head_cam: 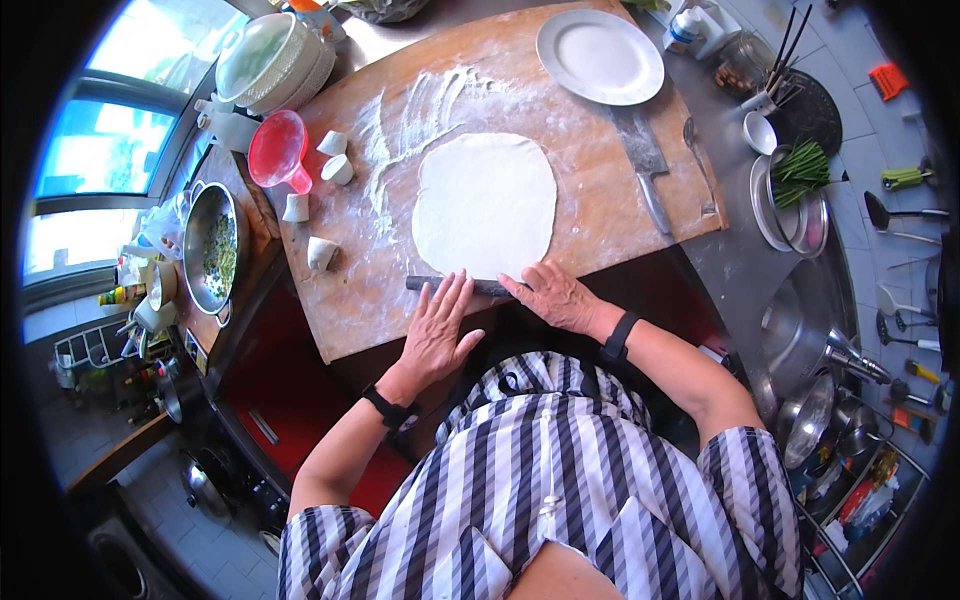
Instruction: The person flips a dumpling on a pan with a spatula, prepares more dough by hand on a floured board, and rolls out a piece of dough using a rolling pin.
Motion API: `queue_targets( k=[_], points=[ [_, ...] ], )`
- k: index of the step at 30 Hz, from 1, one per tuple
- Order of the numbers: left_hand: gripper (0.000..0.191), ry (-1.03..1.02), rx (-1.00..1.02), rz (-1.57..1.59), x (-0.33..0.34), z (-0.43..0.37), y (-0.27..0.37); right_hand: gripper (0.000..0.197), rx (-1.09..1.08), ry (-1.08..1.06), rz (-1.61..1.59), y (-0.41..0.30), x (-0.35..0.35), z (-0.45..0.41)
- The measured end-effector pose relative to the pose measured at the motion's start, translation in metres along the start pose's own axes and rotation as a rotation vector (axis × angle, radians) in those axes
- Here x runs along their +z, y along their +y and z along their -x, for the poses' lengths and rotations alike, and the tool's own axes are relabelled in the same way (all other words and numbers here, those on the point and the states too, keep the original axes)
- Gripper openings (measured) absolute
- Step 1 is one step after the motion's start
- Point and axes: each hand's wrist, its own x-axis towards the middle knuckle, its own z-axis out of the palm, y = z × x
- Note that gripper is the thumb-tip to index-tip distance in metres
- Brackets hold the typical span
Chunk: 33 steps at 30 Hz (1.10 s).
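A dark rolling pin [417,283] lies along the near edge of the floured wooden board [600,217], by the near rim of a flat, roundish dough sheet [486,202]. My left hand [439,326] rests on the pin with its fingers stretched out straight. My right hand [555,296] bends its fingers around the pin's right part, hiding that end. Several small dough pieces [322,254] sit along the board's left side, close to a red plastic ladle [279,150]. Loose flour [420,112] is spread beyond the sheet.
A white plate [600,56] stands at the board's far right, above a cleaver [646,169] and a spoon [697,154]. To the left is a metal pan [193,247] of chopped filling. Green chives [801,174] fill a bowl near the sink [787,315] at right.
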Motion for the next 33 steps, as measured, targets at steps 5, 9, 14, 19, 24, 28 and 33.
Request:
queue_targets(
  k=[5,9,14,19,24,28,33],
  points=[
    [0.082,0.187,-0.042,-0.071,0.009,-0.060,0.008,0.057,0.074,0.095,0.178,0.057,0.000,-0.012],
    [0.082,0.341,-0.004,-0.075,0.006,-0.120,-0.002,0.057,0.104,0.142,0.205,0.083,0.002,-0.024],
    [0.076,0.483,-0.008,-0.109,-0.019,-0.177,-0.022,0.059,0.176,0.105,0.202,0.090,-0.014,-0.054],
    [0.071,0.467,-0.032,-0.182,-0.041,-0.233,-0.044,0.053,0.195,0.155,0.265,0.099,-0.020,-0.078],
    [0.075,0.574,-0.020,-0.206,-0.047,-0.230,-0.032,0.045,0.203,0.190,0.182,0.106,-0.005,-0.070],
    [0.075,0.673,0.046,-0.189,-0.014,-0.180,-0.046,0.057,0.169,0.221,0.212,0.092,0.018,-0.053],
    [0.078,0.537,0.054,-0.055,0.010,-0.134,-0.016,0.066,0.210,0.044,0.149,0.038,-0.012,-0.014]
  ],
)
